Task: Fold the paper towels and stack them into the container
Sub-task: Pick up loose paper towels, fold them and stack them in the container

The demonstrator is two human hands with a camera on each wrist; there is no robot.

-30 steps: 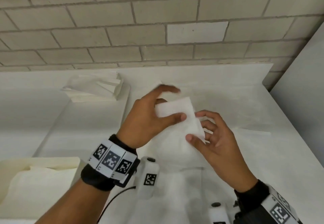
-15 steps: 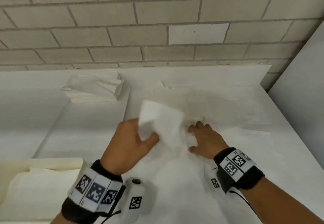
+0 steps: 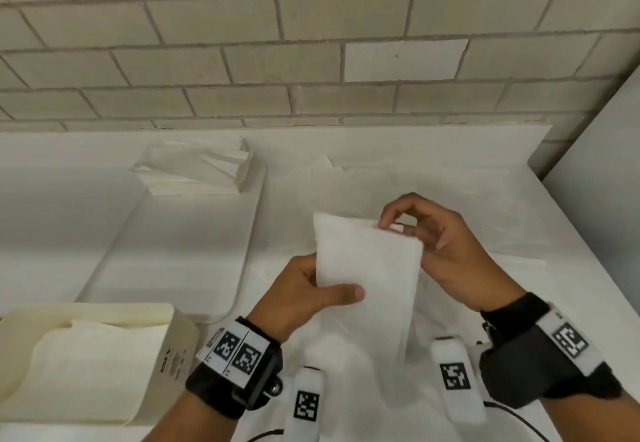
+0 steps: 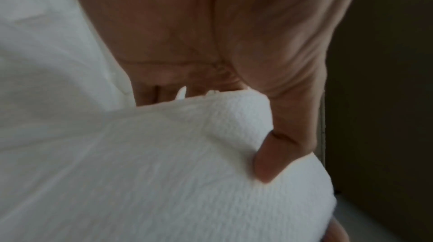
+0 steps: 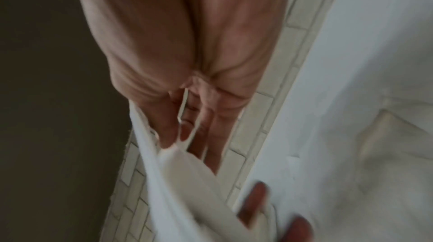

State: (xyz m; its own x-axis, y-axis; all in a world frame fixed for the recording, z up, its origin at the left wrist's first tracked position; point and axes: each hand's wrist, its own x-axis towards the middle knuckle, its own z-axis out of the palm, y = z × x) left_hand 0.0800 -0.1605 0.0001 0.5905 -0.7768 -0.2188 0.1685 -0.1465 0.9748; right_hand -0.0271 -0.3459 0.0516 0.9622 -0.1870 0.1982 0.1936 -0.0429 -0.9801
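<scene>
A white paper towel hangs folded in the air between both hands, above the table. My left hand grips its lower left edge, thumb across the front; the left wrist view shows the thumb pressed into the paper towel. My right hand pinches the towel's upper right corner, and in the right wrist view its fingers hold the towel's edge. The cream container sits at the lower left with folded towels inside.
A stack of paper towels lies at the back left on a white tray. More loose sheets are spread on the table under my hands. A brick wall runs along the back; a white panel stands on the right.
The right hand has come up off the sheets on the table and taken the towel's upper right corner. The towel, held by the left hand, now hangs longer between both hands.
</scene>
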